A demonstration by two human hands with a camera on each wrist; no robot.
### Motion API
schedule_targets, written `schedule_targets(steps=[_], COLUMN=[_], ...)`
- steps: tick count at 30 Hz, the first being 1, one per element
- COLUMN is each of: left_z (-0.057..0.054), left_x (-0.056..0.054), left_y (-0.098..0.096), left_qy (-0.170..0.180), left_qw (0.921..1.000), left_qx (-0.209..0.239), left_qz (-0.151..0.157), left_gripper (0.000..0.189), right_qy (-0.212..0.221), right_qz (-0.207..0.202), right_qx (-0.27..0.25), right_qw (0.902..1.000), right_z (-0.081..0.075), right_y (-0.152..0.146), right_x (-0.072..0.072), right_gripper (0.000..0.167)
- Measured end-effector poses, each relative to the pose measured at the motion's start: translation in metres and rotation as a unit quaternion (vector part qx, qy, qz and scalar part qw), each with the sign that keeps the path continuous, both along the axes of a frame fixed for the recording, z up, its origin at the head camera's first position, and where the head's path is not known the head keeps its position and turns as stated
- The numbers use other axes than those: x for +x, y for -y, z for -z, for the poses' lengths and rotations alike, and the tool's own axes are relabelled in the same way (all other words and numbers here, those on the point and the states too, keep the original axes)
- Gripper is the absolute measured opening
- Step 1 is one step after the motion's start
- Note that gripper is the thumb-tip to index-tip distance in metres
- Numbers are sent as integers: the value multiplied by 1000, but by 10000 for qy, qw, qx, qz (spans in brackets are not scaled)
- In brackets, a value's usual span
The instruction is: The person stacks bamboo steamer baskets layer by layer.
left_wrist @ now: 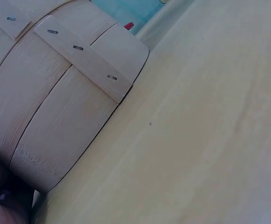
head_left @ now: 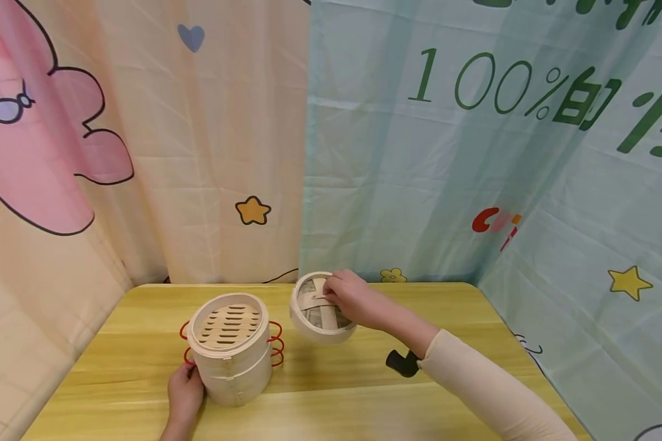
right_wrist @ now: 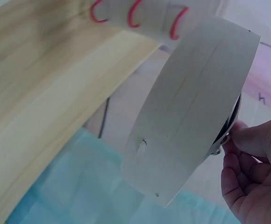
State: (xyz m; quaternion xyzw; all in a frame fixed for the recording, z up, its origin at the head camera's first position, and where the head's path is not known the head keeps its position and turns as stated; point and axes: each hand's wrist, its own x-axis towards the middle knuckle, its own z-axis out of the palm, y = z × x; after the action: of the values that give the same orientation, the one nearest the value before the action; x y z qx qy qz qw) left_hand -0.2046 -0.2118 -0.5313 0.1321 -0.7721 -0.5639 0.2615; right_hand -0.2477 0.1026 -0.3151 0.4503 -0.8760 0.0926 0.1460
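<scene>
A round two-tier bamboo steamer (head_left: pixel 234 367) stands on the table, left of centre, with its slatted inner base (head_left: pixel 228 324) showing at the top. Red loop handles (head_left: pixel 276 349) stick out from both its sides. Low on the steamer's left side, my left hand (head_left: pixel 186 392) holds it near the lower red loop; the steamer hides part of the fingers. To the right of the steamer, my right hand (head_left: pixel 358 298) pinches the strap handle on the steamer lid (head_left: pixel 325 335). That lid is raised off the table and tilted, its strapped top facing the head camera.
The wooden table (head_left: pixel 336 398) runs back to hanging printed curtains (head_left: pixel 375 153), which also enclose the left and right sides. A black strap-like piece (head_left: pixel 403 363) sits at the right wrist, by the cream sleeve (head_left: pixel 485 386).
</scene>
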Motion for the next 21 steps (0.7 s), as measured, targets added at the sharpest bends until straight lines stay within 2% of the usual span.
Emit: schedule_targets(steps=[6,9,13,21], left_z=[0,1,1,-1], left_x=[0,0,1,1], left_y=[1,2,3,4], left_qy=[53,25,-23,78], left_qw=[10000,10000,10000,9999], left_qx=[-17,-35,-14,-4], left_qz=[-24,-42,-41,79], left_gripper=[15,15,15,17], right_qy=[161,5,-318,-380], right_qz=[171,154,110,281], right_qx=[345,527,755,1445], right_qw=[9991,9985,9966,9884], right_z=[-19,-24,-27,-27], right_y=[39,60,86,130], right_x=[-1,-2,-1,3], right_gripper=[5,7,10,12])
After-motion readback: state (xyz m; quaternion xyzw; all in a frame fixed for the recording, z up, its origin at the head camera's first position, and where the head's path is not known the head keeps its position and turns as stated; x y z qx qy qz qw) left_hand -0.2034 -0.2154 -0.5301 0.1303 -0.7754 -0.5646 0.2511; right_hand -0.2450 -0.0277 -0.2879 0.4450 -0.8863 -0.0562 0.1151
